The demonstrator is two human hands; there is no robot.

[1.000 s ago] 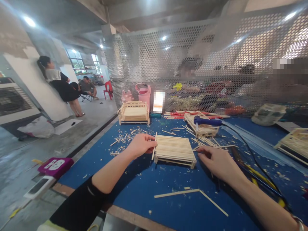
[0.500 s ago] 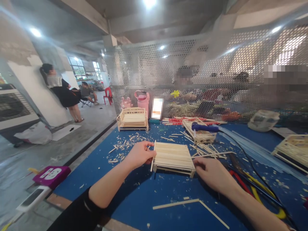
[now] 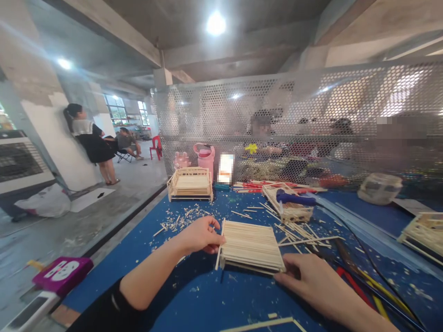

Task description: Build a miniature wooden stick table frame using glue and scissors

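Observation:
A small slatted platform of pale wooden sticks (image 3: 251,244) sits in front of me, its top a row of sticks side by side. At its left edge, my left hand (image 3: 204,235) pinches a thin wooden stick (image 3: 218,263) that runs along that side. My right hand (image 3: 308,276) closes its thumb and fingers on the platform's front right corner, hiding that corner in part. Short legs or lower sticks show under the near edge.
A blue table (image 3: 194,295) carries wood scraps (image 3: 178,219) and loose sticks (image 3: 301,237). Behind are a finished-looking miniature stick bench (image 3: 190,182) and a blue glue gun (image 3: 296,197) resting on another stick frame (image 3: 294,213). Red- and yellow-handled tools (image 3: 356,286) lie at right, before a perforated screen (image 3: 207,110).
The camera view has tilted up, so the scene sits lower. My right hand has shifted slightly around the front right corner, and that near corner looks lower. My left hand keeps its place.

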